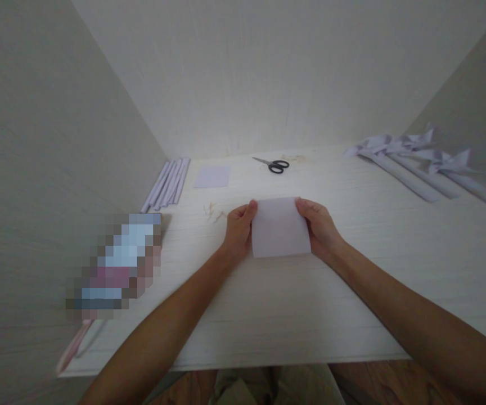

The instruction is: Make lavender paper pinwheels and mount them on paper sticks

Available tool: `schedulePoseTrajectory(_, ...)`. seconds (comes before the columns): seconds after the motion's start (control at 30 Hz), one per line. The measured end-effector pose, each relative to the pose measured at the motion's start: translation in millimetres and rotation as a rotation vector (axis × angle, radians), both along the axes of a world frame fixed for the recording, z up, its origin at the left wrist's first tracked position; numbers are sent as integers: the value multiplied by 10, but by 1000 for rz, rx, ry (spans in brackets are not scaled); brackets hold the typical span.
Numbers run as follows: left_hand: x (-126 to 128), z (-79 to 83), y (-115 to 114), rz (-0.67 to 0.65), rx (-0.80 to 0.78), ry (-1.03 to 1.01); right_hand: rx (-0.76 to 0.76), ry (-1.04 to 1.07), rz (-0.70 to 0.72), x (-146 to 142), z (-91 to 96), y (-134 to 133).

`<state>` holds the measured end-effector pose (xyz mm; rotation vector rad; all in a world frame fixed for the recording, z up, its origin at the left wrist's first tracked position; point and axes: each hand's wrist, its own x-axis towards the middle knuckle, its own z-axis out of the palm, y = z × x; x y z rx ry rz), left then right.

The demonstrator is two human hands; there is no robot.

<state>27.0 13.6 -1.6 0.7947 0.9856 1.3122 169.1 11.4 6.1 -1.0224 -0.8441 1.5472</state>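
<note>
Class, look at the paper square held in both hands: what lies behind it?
The white tabletop shows above and below the paper square, which the left hand and right hand hold by its sides. Anything lying directly behind the paper is covered and cannot be seen.

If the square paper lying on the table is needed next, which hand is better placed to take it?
Probably the left hand: it is nearer to the flat paper. The right hand, farther away, could hold the gripped paper alone.

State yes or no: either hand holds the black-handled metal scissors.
No, the scissors lie on the white table, while the left hand and right hand hold a square white paper sheet.
</note>
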Motion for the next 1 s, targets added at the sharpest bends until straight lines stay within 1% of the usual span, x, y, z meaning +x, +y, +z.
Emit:
schedulePoseTrajectory(0.07,-22,-13,16,15,26,44,-12,27,5,2,-1,-3)
schedulePoseTrajectory(0.13,-52,-36,37,48,99,159,-16,24,-7,12,-9,-4)
schedulePoseTrajectory(0.23,-79,-56,47,63,182,312,3,9,-79,29,-24,1)
schedulePoseTrajectory(0.43,-53,-19,-17,-47,153,440,64,73,-246,40,-36,27)
schedulePoseTrajectory(0.57,-61,-15,-24,-81,194,530,41,101,-269,52,-35,41)
schedulePoseTrajectory(0.67,-61,-14,-22,-129,199,532,37,120,-291,66,-35,56)
schedulePoseTrajectory(0.77,-40,-2,-30,-262,151,449,53,153,-325,80,-33,78)
schedulePoseTrajectory(0.83,-26,7,-40,-328,128,400,53,168,-345,88,-27,91)
schedulePoseTrajectory(1.0,-28,28,-65,-370,160,332,47,188,-360,110,-13,121)
